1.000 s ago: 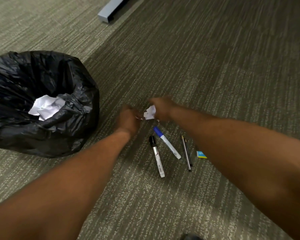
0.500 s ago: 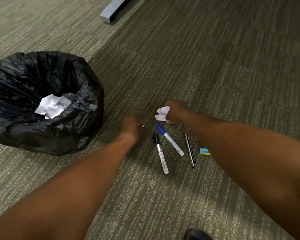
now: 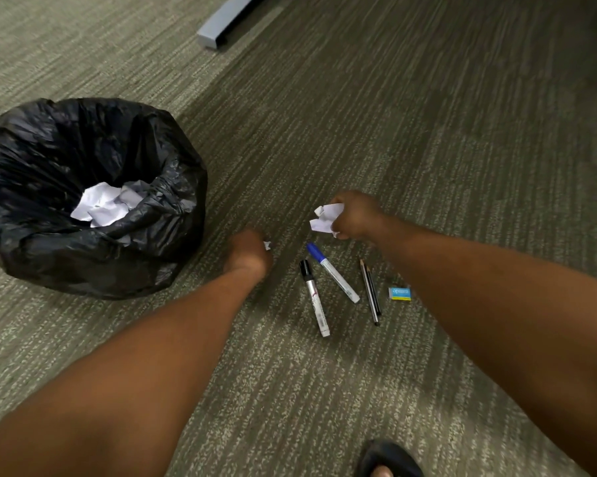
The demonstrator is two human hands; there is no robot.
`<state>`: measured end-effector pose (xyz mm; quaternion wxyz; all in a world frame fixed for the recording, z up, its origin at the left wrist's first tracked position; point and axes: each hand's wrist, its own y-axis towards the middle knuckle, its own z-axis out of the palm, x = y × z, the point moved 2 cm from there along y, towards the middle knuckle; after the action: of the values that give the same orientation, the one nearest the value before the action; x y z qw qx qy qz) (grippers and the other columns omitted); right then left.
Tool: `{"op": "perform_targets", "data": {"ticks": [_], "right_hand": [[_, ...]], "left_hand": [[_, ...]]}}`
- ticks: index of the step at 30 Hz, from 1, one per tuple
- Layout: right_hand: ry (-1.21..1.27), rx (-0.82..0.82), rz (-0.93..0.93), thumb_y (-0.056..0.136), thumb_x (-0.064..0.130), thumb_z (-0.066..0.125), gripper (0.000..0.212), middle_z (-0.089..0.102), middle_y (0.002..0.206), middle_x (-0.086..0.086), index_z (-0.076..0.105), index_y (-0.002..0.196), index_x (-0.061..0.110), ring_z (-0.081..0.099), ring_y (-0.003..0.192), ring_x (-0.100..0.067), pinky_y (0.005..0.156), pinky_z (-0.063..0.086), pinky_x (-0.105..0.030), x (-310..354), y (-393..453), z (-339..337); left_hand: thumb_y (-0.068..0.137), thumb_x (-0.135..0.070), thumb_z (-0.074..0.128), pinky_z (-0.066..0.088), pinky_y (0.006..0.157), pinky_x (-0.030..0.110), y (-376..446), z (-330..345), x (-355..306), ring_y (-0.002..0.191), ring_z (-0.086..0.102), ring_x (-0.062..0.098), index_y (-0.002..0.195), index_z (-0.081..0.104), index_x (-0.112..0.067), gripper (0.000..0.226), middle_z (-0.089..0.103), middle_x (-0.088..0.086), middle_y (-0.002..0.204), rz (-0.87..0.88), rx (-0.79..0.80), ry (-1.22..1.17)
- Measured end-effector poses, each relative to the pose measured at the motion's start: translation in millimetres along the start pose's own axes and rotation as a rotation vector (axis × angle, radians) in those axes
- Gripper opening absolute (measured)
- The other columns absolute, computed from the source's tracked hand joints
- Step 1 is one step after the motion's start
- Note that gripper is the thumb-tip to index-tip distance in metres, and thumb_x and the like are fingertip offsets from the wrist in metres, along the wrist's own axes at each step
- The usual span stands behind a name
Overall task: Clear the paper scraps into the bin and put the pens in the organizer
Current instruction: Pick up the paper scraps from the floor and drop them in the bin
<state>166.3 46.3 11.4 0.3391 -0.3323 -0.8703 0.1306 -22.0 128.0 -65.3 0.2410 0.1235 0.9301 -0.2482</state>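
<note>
My right hand (image 3: 357,215) is closed around a crumpled white paper scrap (image 3: 325,217), held just above the carpet. My left hand (image 3: 248,253) is curled low over the carpet with a small white scrap (image 3: 267,245) at its fingertips. Below the hands lie a black-capped marker (image 3: 313,297), a blue-capped marker (image 3: 332,271) and two thin dark pencils (image 3: 371,291). At the left stands the bin with a black bag (image 3: 42,249), crumpled white paper (image 3: 104,204) inside it. No organizer is in view.
A small blue and yellow eraser (image 3: 400,293) lies right of the pencils. A grey metal furniture foot (image 3: 221,24) rests on the carpet at the top. The toe of a black sandal (image 3: 386,459) shows at the bottom edge.
The hands were together over one scrap; now they are apart. My right hand has lifted the larger scrap to the right, and my left hand has drawn back left with a small piece.
</note>
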Motion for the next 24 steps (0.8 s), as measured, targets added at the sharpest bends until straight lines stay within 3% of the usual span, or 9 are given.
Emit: {"op": "perform_targets", "data": {"ticks": [3,5,8,12,14,17,20,24], "right_hand": [[0.074,-0.009,0.003,0.073,0.016,0.078,0.041,0.064,0.101,-0.014,0.063,0.109,0.003,0.067,0.097,-0.029,0.086,0.057,-0.045,-2.9,-5.1,-0.7],[0.117,-0.008,0.009,0.073,0.014,0.079,0.045,0.063,0.107,-0.017,0.062,0.112,0.001,0.066,0.101,-0.033,0.086,0.056,-0.049,-4.4,-8.7,-3.0],[0.209,-0.015,0.037,0.073,0.009,0.080,0.052,0.060,0.114,-0.017,0.059,0.119,-0.001,0.065,0.098,-0.033,0.082,0.058,-0.050,-2.2,-16.2,-8.5],[0.239,-0.049,-0.007,0.073,0.014,0.080,0.042,0.066,0.112,-0.018,0.063,0.109,0.001,0.069,0.095,-0.032,0.083,0.058,-0.049,16.9,-27.4,-18.9],[0.270,-0.068,-0.045,0.074,0.010,0.077,0.040,0.066,0.112,-0.016,0.062,0.110,0.001,0.068,0.096,-0.032,0.083,0.058,-0.050,34.8,-34.4,-26.0],[0.286,-0.087,-0.101,0.075,0.013,0.076,0.038,0.068,0.107,-0.016,0.063,0.110,0.003,0.069,0.094,-0.028,0.087,0.057,-0.045,72.4,-44.8,-37.5],[0.283,-0.102,-0.139,0.077,0.014,0.075,0.037,0.069,0.110,-0.017,0.063,0.111,0.005,0.068,0.099,-0.029,0.093,0.055,-0.044,118.2,-55.0,-46.0],[0.393,-0.058,-0.263,0.081,0.011,0.071,0.019,0.066,0.092,-0.016,0.060,0.096,0.008,0.067,0.083,-0.029,0.087,0.055,-0.045,179.4,-67.9,-43.9]], "left_hand": [[0.090,-0.014,0.064,0.046,0.078,0.024,-1.0,-1.9,7.5,0.098,0.069,0.025,0.103,0.074,-0.006,0.018,0.073,0.012,0.110,-0.041,-0.038,-0.051],[0.088,-0.013,0.063,0.045,0.074,0.023,-7.5,-6.3,13.5,0.089,0.068,0.021,0.096,0.076,-0.009,0.016,0.075,0.010,0.102,-0.026,-0.068,-0.077],[0.090,-0.010,0.056,0.042,0.069,0.014,-19.6,-20.1,10.9,0.081,0.063,0.014,0.091,0.076,-0.009,0.020,0.075,0.007,0.095,0.071,-0.153,-0.161],[0.093,-0.011,0.055,0.032,0.045,0.003,-31.9,-50.1,-22.9,0.069,0.061,0.014,0.093,0.075,-0.008,0.020,0.071,0.006,0.087,0.260,-0.196,-0.203],[0.092,-0.013,0.058,0.037,0.053,0.009,-37.4,-73.8,-43.8,0.069,0.062,0.014,0.097,0.076,-0.010,0.019,0.074,0.007,0.090,0.346,-0.242,-0.216],[0.090,-0.014,0.060,0.039,0.070,0.019,-43.5,-113.6,-64.2,0.091,0.068,0.024,0.103,0.077,-0.012,0.022,0.075,0.011,0.101,0.447,-0.330,-0.164],[0.090,-0.018,0.060,0.038,0.077,0.023,-46.0,-154.2,-64.4,0.096,0.063,0.029,0.103,0.076,-0.009,0.023,0.069,0.016,0.103,0.460,-0.430,-0.110],[0.089,-0.015,0.060,0.033,0.080,0.015,-52.3,-202.1,-42.7,0.101,0.063,0.024,0.101,0.077,-0.013,0.021,0.070,0.010,0.104,0.440,-0.513,-0.132]]}}
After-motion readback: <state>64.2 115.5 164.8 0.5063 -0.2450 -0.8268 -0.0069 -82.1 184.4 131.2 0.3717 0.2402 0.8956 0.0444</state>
